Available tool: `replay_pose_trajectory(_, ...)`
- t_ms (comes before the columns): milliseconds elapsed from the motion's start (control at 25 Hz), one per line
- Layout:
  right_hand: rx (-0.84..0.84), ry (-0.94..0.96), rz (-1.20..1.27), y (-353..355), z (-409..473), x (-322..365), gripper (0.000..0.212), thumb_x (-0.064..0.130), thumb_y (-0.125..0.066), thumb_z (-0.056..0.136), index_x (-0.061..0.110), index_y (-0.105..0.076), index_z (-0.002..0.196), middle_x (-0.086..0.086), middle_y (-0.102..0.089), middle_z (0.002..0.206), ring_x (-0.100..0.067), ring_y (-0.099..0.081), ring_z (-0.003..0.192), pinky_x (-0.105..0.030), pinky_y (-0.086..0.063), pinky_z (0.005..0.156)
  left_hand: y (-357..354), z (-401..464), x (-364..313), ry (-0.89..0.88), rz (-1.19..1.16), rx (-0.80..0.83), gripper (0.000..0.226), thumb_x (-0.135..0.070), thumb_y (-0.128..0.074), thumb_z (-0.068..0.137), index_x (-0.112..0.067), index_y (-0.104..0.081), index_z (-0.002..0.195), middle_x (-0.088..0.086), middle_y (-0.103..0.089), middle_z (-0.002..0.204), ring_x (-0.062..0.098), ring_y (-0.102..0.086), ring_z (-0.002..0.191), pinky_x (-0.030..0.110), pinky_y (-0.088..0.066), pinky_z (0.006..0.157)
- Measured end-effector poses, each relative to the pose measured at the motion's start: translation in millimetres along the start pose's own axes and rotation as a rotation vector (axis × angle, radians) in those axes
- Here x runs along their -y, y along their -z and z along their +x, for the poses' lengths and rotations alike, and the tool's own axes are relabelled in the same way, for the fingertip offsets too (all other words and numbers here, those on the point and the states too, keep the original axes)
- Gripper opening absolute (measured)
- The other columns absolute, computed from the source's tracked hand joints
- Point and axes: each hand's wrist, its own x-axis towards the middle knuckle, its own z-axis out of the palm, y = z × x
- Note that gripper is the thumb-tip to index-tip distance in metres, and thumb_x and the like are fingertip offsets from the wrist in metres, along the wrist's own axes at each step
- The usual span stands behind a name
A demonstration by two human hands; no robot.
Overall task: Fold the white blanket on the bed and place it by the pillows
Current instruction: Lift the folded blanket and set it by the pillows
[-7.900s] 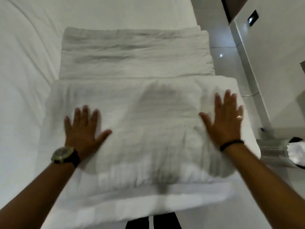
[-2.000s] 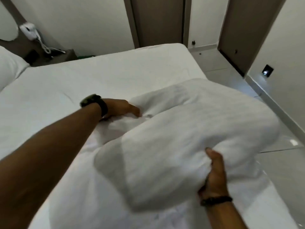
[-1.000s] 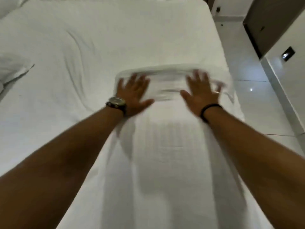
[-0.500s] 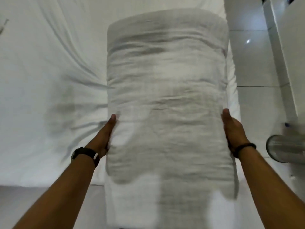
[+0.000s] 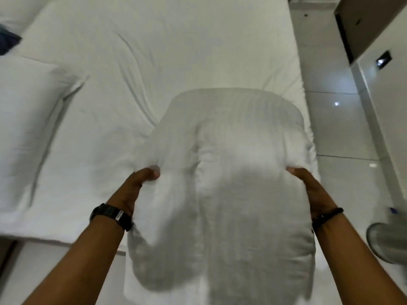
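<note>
1. Gripping the folded white blanket (image 5: 231,190) at its two sides, the left hand (image 5: 136,183) and right hand (image 5: 310,190) each clench its fabric in the head view.
2. The bundle fills the lower centre of the frame, over the bed (image 5: 176,51).
3. Folding looks finished, judging by its compact shape.
4. Left to do: setting it beside the pillow (image 5: 28,119) at left.

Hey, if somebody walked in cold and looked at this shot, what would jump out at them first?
First, the bulky folded white blanket filling the centre, gripped on either side by the left hand and the right hand. Next, the white pillow lying at the left edge of the bed, apart from the blanket. A black watch on the left wrist stands out against all the white.
</note>
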Motion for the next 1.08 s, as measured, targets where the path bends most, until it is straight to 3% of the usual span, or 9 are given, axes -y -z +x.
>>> replay_pose_trajectory(280, 0.125, 0.139, -0.044, -188, -42, -11, 0.019, 0.022, -0.058, 0.084, 0.016, -0.074, 0.077, -0.004, -0.071, 0.071, -0.016, -0.068, 0.064, -0.022, -0.054, 0.055, 145, -111, -85, -0.188, -0.082, -0.109, 0.015, -0.020, -0.069, 0.066, -0.020, -0.078, 0.078, 0.008, -0.073, 0.075, 0.023, -0.071, 0.063, 0.030, -0.058, 0.056)
replay_pose_trajectory(480, 0.229, 0.176, -0.191, -361, -40, -62, 0.026, 0.027, -0.052, 0.095, 0.012, -0.054, 0.116, -0.017, -0.051, 0.108, -0.030, -0.054, 0.096, -0.040, -0.045, 0.088, 309, -190, -142, -0.297, -0.099, -0.128, 0.022, -0.016, -0.068, 0.070, -0.013, -0.078, 0.089, 0.011, -0.076, 0.084, 0.024, -0.072, 0.071, 0.031, -0.060, 0.063)
replay_pose_trajectory(560, 0.290, 0.247, -0.076, -430, -45, -81, 0.016, 0.020, -0.048, 0.098, 0.012, -0.053, 0.111, -0.014, -0.052, 0.102, -0.018, -0.057, 0.086, -0.022, -0.050, 0.077, 369, -215, -176, -0.376, -0.085, -0.149, 0.021, -0.017, -0.066, 0.074, -0.013, -0.079, 0.090, 0.010, -0.076, 0.087, 0.023, -0.073, 0.074, 0.030, -0.060, 0.066)
replay_pose_trajectory(600, 0.310, 0.219, 0.039, -465, -48, -91, 0.010, 0.014, -0.047, 0.099, 0.008, -0.054, 0.098, -0.013, -0.056, 0.087, -0.006, -0.057, 0.074, -0.013, -0.049, 0.067, 399, -227, -194, -0.412, -0.065, -0.163, 0.020, -0.017, -0.064, 0.076, -0.014, -0.079, 0.088, 0.008, -0.077, 0.087, 0.021, -0.073, 0.074, 0.029, -0.059, 0.066)
replay_pose_trajectory(640, 0.394, 0.195, 0.062, -502, -54, -96, 0.022, 0.009, -0.044, 0.099, 0.006, -0.055, 0.080, -0.006, -0.060, 0.070, 0.003, -0.057, 0.065, -0.007, -0.046, 0.061, 428, -236, -211, -0.432, -0.051, -0.172, 0.021, -0.018, -0.061, 0.079, -0.014, -0.080, 0.088, 0.007, -0.077, 0.088, 0.020, -0.073, 0.075, 0.028, -0.059, 0.066)
replay_pose_trajectory(680, 0.450, 0.203, 0.040, -539, -60, -104, 0.038, 0.008, -0.040, 0.100, 0.015, -0.059, 0.069, 0.008, -0.062, 0.061, 0.006, -0.057, 0.059, -0.007, -0.046, 0.058, 455, -242, -226, -0.439, -0.039, -0.180, 0.023, -0.019, -0.058, 0.082, -0.015, -0.080, 0.090, 0.007, -0.077, 0.090, 0.020, -0.073, 0.077, 0.029, -0.059, 0.066)
replay_pose_trajectory(760, 0.478, 0.315, -0.083, -605, -65, -118, 0.050, 0.016, -0.036, 0.100, 0.023, -0.068, 0.062, 0.013, -0.065, 0.059, -0.001, -0.063, 0.059, -0.013, -0.050, 0.057, 505, -245, -255, -0.465, -0.018, -0.187, 0.028, -0.020, -0.053, 0.085, -0.016, -0.080, 0.092, 0.007, -0.077, 0.093, 0.021, -0.074, 0.081, 0.029, -0.059, 0.067)
replay_pose_trajectory(920, 0.550, 0.315, -0.079, -708, -30, -144, 0.038, 0.026, -0.045, 0.096, 0.025, -0.072, 0.070, 0.007, -0.069, 0.070, -0.010, -0.067, 0.068, -0.020, -0.053, 0.061, 594, -227, -306, -0.488, 0.010, -0.216, 0.031, -0.021, -0.050, 0.088, -0.018, -0.080, 0.095, 0.007, -0.076, 0.101, 0.022, -0.073, 0.090, 0.032, -0.060, 0.072)
replay_pose_trajectory(1080, 0.542, 0.323, -0.096, -812, 26, -168, 0.031, 0.027, -0.051, 0.093, 0.026, -0.065, 0.065, 0.007, -0.061, 0.065, -0.010, -0.061, 0.062, -0.019, -0.050, 0.056, 683, -199, -356, -0.489, -0.026, -0.268, 0.029, -0.018, -0.053, 0.085, -0.016, -0.080, 0.093, 0.010, -0.076, 0.101, 0.024, -0.074, 0.088, 0.033, -0.060, 0.069)
